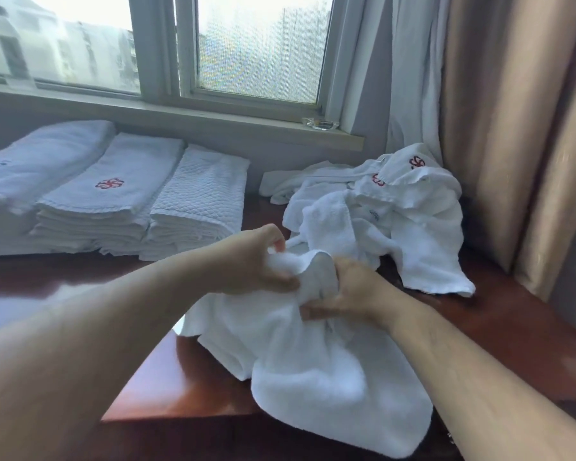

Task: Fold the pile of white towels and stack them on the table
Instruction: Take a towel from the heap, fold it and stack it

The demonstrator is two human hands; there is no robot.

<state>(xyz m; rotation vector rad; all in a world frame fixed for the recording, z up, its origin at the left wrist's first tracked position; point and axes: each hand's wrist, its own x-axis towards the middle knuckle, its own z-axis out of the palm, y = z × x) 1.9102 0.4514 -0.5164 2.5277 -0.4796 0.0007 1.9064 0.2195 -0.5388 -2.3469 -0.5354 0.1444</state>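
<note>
We've got both hands on one white towel [313, 361] at the near middle of the bench [187, 377]. Left hand [253, 261] comes in from the lower left; its fingers [277, 241] are curled over the top of a bunched edge w/ the thumb under it, pinching the cloth. Right hand [350, 291] sits just beside it, touching the same bunch; its fingers are curled round the cloth, thumb along the underside. The gathered edge stands up between the two hands, so the towel's high point is at the fingers and the rest drops away from them toward us.

Towel's long axis runs roughly from the hands down to the near bench edge, slightly to the right; the free end hangs over that edge. It's crumpled, not flat, so we can't tell which corner is which.

Behind the hands, to the right, lies the unfolded pile [389, 214], heaped against the curtain [512, 128]; two red logos show near its top. One loose piece trails left from it along the back of the bench.

On the left, well apart from the pile, stand three folded stacks side by side: the far-left stack [30, 168], the middle stack [107, 194] w/ a red logo on top, and the quilted stack [200, 201]. All three run lengthwise toward the window sill [213, 118].
</note>
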